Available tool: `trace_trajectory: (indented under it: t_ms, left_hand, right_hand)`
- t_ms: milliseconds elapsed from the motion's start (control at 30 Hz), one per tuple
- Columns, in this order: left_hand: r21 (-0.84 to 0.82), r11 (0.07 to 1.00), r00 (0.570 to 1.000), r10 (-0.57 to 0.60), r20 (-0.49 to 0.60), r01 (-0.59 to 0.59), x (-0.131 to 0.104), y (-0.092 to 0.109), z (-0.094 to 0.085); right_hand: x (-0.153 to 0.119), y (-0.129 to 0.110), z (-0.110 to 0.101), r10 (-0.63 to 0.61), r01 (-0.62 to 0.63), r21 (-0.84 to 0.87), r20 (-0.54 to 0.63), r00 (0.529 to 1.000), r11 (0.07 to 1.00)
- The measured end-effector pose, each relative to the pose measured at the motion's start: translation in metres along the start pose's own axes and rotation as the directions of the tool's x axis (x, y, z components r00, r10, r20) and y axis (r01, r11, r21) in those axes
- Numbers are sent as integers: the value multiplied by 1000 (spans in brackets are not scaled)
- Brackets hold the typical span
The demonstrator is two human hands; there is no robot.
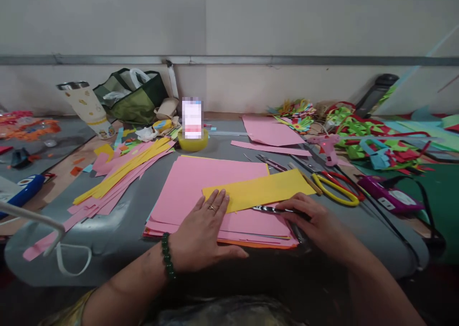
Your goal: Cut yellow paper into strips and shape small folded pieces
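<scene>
On the counter [118, 240], left hand [204, 230] lies flat on uncut yellow paper [258, 190]; right hand [311, 221] grips a cutting tool [272, 210]; cut strips [122, 178] lie nearby.

**A plain grey wall behind a crowded bench**

The wall [251, 20] at the back is pale grey and bare, and a dark horizontal rail [229, 59] runs along its whole width. Below the rail the wall is lighter, almost white. The bench [118, 230] stands against this wall; a grey sheet covers its middle part, and brown wood shows on the left side. On the far right the surface is dark green. The light is soft and even, without strong shadows.
</scene>
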State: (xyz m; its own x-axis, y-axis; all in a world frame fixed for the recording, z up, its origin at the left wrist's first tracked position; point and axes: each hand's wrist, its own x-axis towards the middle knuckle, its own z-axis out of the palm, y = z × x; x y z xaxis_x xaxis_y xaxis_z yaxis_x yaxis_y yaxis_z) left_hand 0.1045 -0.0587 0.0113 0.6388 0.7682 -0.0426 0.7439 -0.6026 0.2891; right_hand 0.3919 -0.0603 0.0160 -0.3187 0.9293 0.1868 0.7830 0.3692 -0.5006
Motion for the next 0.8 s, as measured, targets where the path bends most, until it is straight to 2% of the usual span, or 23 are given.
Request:
trace_trajectory:
  t_ms: [100,200,467,800]
  left_hand:
    - [-9,1000,1000,-17,-15,17,14,13,5]
    - [11,1000,999,-14,-46,15,22,19,10]
    - [43,999,998,-1,-57,4,22,17,13]
    - [84,996,998,-4,-60,9,22,20,13]
  right_hand:
    - [0,4,0,-13,14,13,-63,998,1000]
    - [0,2,2,-5,7,21,-70,998,1000]
    - [-7,-1,0,11,-10,27,-40,999,1000]
    - [-3,-26,3,-18,18,47,-15,1000,999]
